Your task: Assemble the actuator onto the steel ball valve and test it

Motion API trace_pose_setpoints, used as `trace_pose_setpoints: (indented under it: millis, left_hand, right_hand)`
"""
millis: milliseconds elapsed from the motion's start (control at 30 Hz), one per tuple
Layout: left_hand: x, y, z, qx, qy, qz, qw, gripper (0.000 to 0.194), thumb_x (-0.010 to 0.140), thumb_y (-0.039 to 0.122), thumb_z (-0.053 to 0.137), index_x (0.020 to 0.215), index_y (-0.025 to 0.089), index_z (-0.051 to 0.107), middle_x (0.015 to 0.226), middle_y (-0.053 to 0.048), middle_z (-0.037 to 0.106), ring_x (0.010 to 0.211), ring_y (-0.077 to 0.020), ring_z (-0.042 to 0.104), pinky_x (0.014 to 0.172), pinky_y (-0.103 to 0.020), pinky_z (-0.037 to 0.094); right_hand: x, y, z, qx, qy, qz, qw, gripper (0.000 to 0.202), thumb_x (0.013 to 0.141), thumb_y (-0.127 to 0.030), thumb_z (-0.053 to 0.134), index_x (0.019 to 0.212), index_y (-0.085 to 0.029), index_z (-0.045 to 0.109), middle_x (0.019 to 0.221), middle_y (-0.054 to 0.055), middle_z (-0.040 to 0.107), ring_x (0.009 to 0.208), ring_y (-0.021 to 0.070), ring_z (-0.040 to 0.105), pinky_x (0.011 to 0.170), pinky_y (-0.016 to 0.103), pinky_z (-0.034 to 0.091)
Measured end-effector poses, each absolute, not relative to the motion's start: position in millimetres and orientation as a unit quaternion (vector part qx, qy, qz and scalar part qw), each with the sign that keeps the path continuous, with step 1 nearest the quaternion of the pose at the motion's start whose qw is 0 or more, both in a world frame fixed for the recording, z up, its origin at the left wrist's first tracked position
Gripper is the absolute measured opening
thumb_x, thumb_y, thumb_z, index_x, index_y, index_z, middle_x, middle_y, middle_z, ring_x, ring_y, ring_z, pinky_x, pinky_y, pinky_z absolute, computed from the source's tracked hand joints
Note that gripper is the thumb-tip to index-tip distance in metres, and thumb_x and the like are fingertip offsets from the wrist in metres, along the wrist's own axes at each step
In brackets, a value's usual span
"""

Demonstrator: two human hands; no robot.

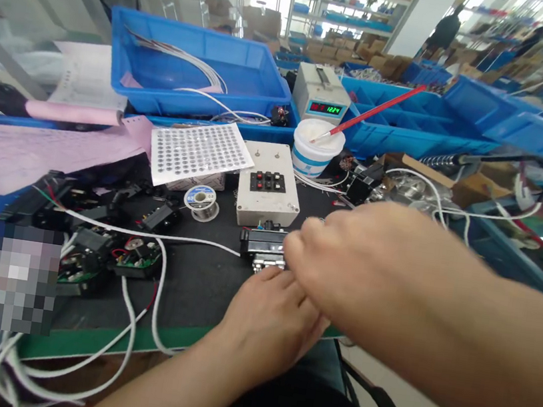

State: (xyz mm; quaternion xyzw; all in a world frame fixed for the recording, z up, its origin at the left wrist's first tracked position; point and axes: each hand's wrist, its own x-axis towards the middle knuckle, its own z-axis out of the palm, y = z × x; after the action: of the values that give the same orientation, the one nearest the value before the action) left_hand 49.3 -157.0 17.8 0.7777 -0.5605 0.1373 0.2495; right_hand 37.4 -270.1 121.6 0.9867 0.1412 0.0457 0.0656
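Hands are meeting over a small black part (263,246) near the counter's (199,288) front edge. The left hand (270,318) is lying knuckles up just below the part, its fingers curled toward it, seemingly bracing it so it does not slide; whether those fingers are actually pinching it cannot be told, since the other hand is covering them. The right hand (368,264) is crossing in from the right, blurred, fingers bunched at the part's right end, closed as if nipping something small there, though what it is gripping is hidden.

A white wire (160,236) is running from the part's left side across the dark mat, likely keeping it tethered to the black assemblies (108,248) piled at the left. Just behind the part, a beige switch box (268,186) is sitting within easy reach, with a solder spool (200,198) beside it and a dotted sheet (198,151) leaning behind that. Farther back, a white tub (315,149) is holding a red brush (375,110), and a meter (321,92) is showing green digits between blue bins (194,65).
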Motion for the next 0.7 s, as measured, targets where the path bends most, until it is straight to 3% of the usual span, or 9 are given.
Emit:
trace_pose_setpoints:
  millis: [133,300,500,700]
  left_hand:
    - [37.2,-144.1,6.2,0.817,-0.5,0.139,0.251,0.008,0.08,0.018,0.051,0.082,0.017,0.059,0.083,-0.005,0.063,0.083,-0.0208,0.058,0.073,-0.037,0.05]
    - [36.0,-120.0,-4.9,0.792,-0.455,0.157,0.375,0.016,0.075,0.006,0.053,0.086,0.017,0.056,0.085,-0.004,0.06,0.087,-0.0174,0.056,0.079,-0.034,0.049]
    - [36.4,-113.3,-6.2,0.788,-0.443,0.161,0.397,0.02,0.074,0.004,0.054,0.088,0.018,0.055,0.086,-0.004,0.059,0.089,-0.0181,0.055,0.078,-0.036,0.049]
    - [40.0,-113.4,-8.8,0.781,-0.45,0.149,0.406,0.022,0.072,0.004,0.055,0.088,0.018,0.056,0.085,-0.004,0.06,0.089,-0.0183,0.055,0.079,-0.036,0.048]
  right_hand:
    - [9.8,-311.1,97.2,0.986,0.123,-0.04,0.107,0.008,0.077,-0.017,0.058,0.07,-0.021,0.058,0.063,-0.001,0.06,0.051,0.0167,0.056,0.043,0.026,0.018]
    - [-3.5,-322.5,38.8,0.99,0.121,-0.055,0.034,0.012,0.086,-0.018,0.049,0.077,-0.021,0.056,0.071,-0.001,0.062,0.063,0.0182,0.061,0.044,0.027,0.024]
    - [10.2,-298.7,51.3,0.987,0.144,-0.058,0.037,0.013,0.08,-0.008,0.051,0.079,-0.018,0.058,0.072,0.003,0.063,0.063,0.0219,0.061,0.044,0.027,0.027]
    - [20.3,-292.3,53.1,0.985,0.153,-0.054,0.056,0.014,0.08,-0.007,0.05,0.076,-0.017,0.059,0.068,0.005,0.063,0.061,0.0214,0.061,0.045,0.027,0.029]
